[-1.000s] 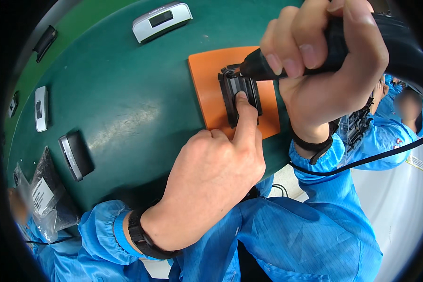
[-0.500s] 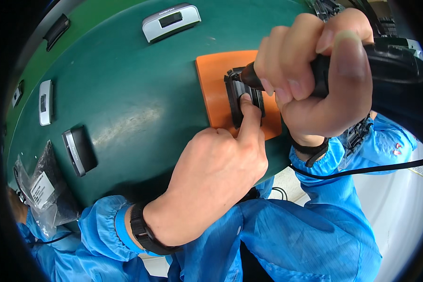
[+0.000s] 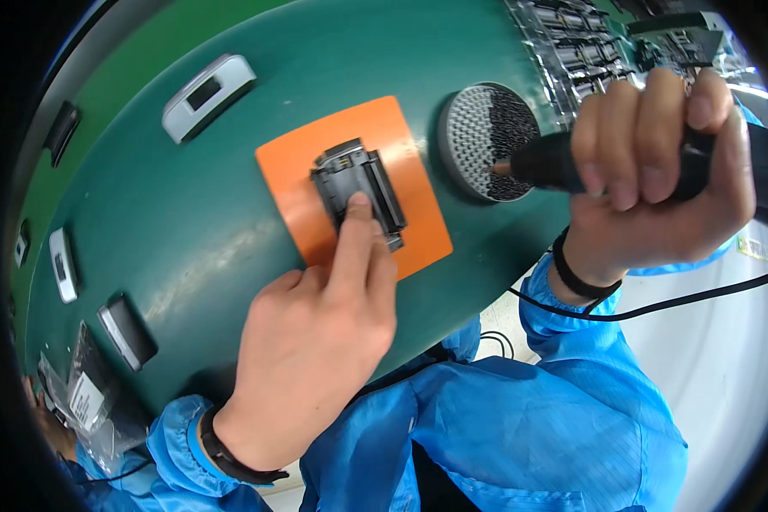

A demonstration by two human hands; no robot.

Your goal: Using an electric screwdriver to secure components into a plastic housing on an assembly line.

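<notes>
On an orange mat (image 3: 294, 183) lies a black plastic housing (image 3: 337, 179) with a metal strip at its far end. My left hand (image 3: 320, 333) presses on it from the near side, index finger stretched out and its tip on the housing; it does not wrap round it. My right hand (image 3: 657, 162) is closed round a black electric screwdriver (image 3: 544, 164), held nearly level. The copper-coloured tip of the screwdriver is at a round grey dish (image 3: 462, 141) with a grid of holes, its right part filled with small dark screws (image 3: 514, 128).
Grey-and-black devices stand on the green table (image 3: 205, 222): one (image 3: 209, 96) at the far left, two (image 3: 62, 264) (image 3: 128, 331) nearer the left edge. A plastic bag (image 3: 94, 397) lies at the near left beside another person's hand (image 3: 53, 422). Clear trays (image 3: 572, 43) hold dark parts at the far right.
My right hand has drawn the screwdriver right, from the housing to the screw dish, which now shows. My left fingertip stays on the housing. The whole view has shifted, so the mat appears further left.
</notes>
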